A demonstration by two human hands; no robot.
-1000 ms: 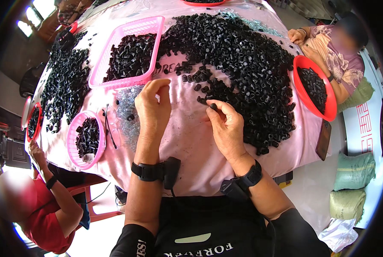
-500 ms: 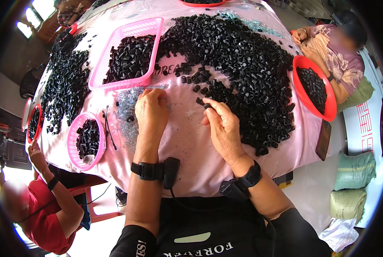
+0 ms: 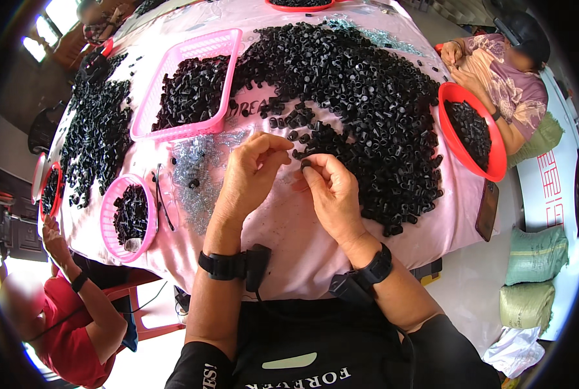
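Observation:
My right hand (image 3: pixel 330 191) pinches a small black cap-like piece (image 3: pixel 305 164) between thumb and fingers. Close by on its left, my left hand (image 3: pixel 252 174) has thumb and forefinger pressed together; whatever sits in that pinch is too small to make out. A large heap of short black hollow pieces (image 3: pixel 393 136) spreads beyond and to the right of my hands. Beside my left forearm lies a patch of tiny clear pieces (image 3: pixel 195 172). Past my left hand stands a pink rectangular basket (image 3: pixel 230 78) partly filled with black pieces.
A round pink basket (image 3: pixel 110 236) and a dark thin tool (image 3: pixel 165 204) lie left. A red basin (image 3: pixel 497 159) and a phone (image 3: pixel 487 211) sit near the right edge. One co-worker (image 3: pixel 519 107) sits right, another (image 3: pixel 85 324) left. Another black heap (image 3: pixel 98 136) lies far left.
My left hand has moved right from the clear pieces, up close to my right hand. The right hand still pinches its black piece, now turned slightly inward.

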